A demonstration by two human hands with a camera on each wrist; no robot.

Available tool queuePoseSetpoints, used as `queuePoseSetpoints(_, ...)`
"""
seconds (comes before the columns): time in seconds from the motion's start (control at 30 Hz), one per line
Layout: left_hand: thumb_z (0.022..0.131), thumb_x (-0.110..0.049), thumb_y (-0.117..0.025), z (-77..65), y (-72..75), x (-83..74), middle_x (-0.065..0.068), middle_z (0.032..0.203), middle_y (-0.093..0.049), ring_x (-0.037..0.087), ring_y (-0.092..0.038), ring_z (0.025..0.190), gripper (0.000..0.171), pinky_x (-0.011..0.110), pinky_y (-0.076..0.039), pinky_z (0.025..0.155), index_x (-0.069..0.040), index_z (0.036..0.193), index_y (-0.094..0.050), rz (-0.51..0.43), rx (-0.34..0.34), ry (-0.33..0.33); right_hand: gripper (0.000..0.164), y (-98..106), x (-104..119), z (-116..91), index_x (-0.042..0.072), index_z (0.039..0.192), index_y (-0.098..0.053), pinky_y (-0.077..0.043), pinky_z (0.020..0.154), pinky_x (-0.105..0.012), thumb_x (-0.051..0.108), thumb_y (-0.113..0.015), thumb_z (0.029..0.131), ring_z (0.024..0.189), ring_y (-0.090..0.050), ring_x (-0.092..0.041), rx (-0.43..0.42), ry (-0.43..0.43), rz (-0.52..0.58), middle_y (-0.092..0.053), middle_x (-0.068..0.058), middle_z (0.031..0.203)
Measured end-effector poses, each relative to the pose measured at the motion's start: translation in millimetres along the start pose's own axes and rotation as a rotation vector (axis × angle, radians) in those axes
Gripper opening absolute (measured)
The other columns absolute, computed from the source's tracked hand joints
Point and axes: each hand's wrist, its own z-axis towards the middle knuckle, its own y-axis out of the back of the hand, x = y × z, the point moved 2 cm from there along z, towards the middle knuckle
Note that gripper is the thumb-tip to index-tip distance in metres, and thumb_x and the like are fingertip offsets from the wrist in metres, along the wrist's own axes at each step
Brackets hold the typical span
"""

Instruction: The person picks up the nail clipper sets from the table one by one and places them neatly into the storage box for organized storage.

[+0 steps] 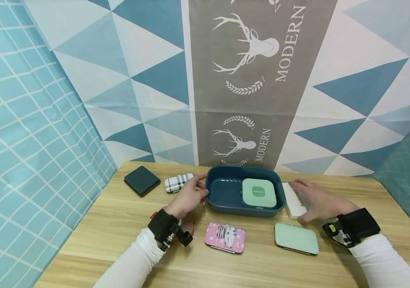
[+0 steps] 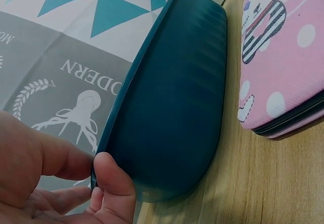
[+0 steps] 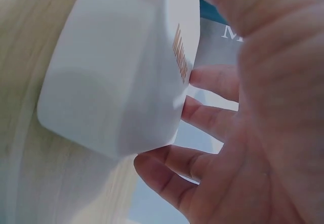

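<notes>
A dark blue plastic bin stands at the back middle of the table, with a mint-green square case inside its right end. My left hand pinches the bin's left rim between thumb and fingers; the left wrist view shows the bin's outer wall up close. To the right of the bin lies a white box with brownish lettering. My right hand grips that white box, its fingertips along the edge in the right wrist view.
In front of the bin lie a pink cartoon case and a pale green case. A plaid case and a dark green square case are at the back left. Something pinkish is partly hidden under my left wrist. Patterned cloth hangs behind.
</notes>
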Motion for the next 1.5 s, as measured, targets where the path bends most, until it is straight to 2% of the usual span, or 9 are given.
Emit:
queuePoseSetpoints(0.43,0.094,0.002,-0.054,-0.2,0.0,-0.2,0.017,0.103,-0.048,0.021,-0.055,0.063,0.055,0.047,-0.053,0.064,-0.008,0.146,-0.037,-0.001,0.007,0.011,0.115,11,2,-4,0.000,0.146,-0.033,-0.042,0.089,-0.053,0.051,-0.087,0.057,0.121,-0.041,-0.037,-0.018,-0.035,-0.047,-0.036,-0.019,0.142)
queuePoseSetpoints(0.63,0.095,0.001,-0.054,1.0,1.1,0.9,0.018,0.104,-0.048,0.025,-0.055,0.066,0.057,0.047,-0.052,0.065,-0.008,0.148,-0.034,-0.003,0.017,0.015,0.114,20,2,-7,-0.001,0.147,-0.031,-0.040,0.093,-0.059,0.049,-0.086,0.060,0.127,-0.036,-0.042,-0.026,-0.061,-0.039,-0.032,-0.024,0.145)
queuePoseSetpoints(0.73,0.094,0.003,-0.054,-1.2,1.6,-3.4,0.019,0.104,-0.048,0.029,-0.056,0.067,0.057,0.050,-0.052,0.066,-0.005,0.148,-0.033,-0.004,0.023,0.017,0.114,23,2,-8,-0.001,0.147,-0.031,-0.040,0.093,-0.058,0.048,-0.086,0.060,0.127,-0.037,-0.041,-0.036,-0.072,-0.053,-0.032,-0.023,0.145)
queuePoseSetpoints(0.83,0.094,0.005,-0.052,-7.5,1.5,-14.2,0.020,0.103,-0.047,0.029,-0.055,0.067,0.056,0.052,-0.051,0.068,-0.002,0.147,-0.034,0.000,0.027,0.018,0.115,26,1,-8,-0.001,0.148,-0.030,-0.041,0.093,-0.058,0.048,-0.086,0.061,0.125,-0.038,-0.039,-0.039,-0.088,-0.073,-0.032,-0.023,0.145)
queuePoseSetpoints(1.07,0.094,0.006,-0.051,-11.8,0.7,-19.2,0.020,0.103,-0.047,0.023,-0.054,0.063,0.055,0.045,-0.052,0.062,0.001,0.146,-0.033,-0.002,0.021,-0.015,0.114,33,2,-8,-0.002,0.147,-0.031,-0.045,0.087,-0.052,0.047,-0.087,0.061,0.114,-0.045,-0.035,-0.063,-0.087,-0.093,-0.037,-0.020,0.140)
queuePoseSetpoints(1.23,0.094,0.006,-0.051,-14.3,1.2,-24.7,0.021,0.104,-0.047,0.023,-0.054,0.064,0.055,0.048,-0.052,0.065,0.001,0.146,-0.033,0.001,0.025,0.008,0.114,41,5,-7,-0.002,0.146,-0.031,-0.045,0.084,-0.049,0.053,-0.085,0.062,0.110,-0.045,-0.035,-0.073,-0.096,-0.124,-0.037,-0.020,0.139)
queuePoseSetpoints(1.5,0.094,0.006,-0.051,-15.7,1.3,-27.2,0.022,0.105,-0.047,0.027,-0.055,0.066,0.056,0.047,-0.052,0.066,-0.001,0.147,-0.033,0.004,0.032,0.029,0.118,54,14,-5,-0.001,0.146,-0.033,-0.044,0.086,-0.055,0.068,-0.077,0.061,0.113,-0.044,-0.035,-0.110,-0.086,-0.125,-0.040,-0.021,0.138)
